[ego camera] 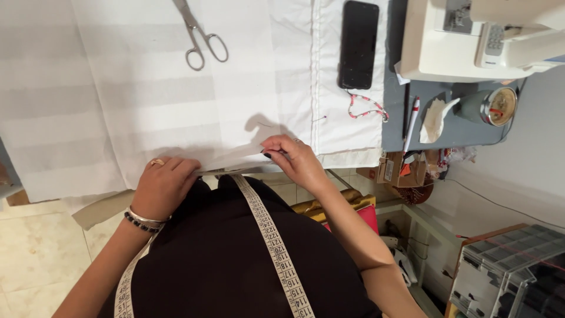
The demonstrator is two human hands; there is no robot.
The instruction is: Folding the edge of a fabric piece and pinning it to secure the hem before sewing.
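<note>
White striped fabric (147,100) is spread over the table in front of me. My left hand (165,185) presses on its near edge, fingers curled over the fold; it wears a ring and bracelets. My right hand (297,159) pinches the raised near edge of the fabric between thumb and fingers, close to a stitched seam (316,70). A measuring tape (273,244) hangs around my neck over my dark top.
Metal scissors (200,35) lie on the fabric at the back. A black phone (358,44) and a beaded cord (368,106) lie right of the seam. A white sewing machine (471,41), a pen (411,121) and a round tin (497,106) sit at the right. A drawer unit (512,265) stands lower right.
</note>
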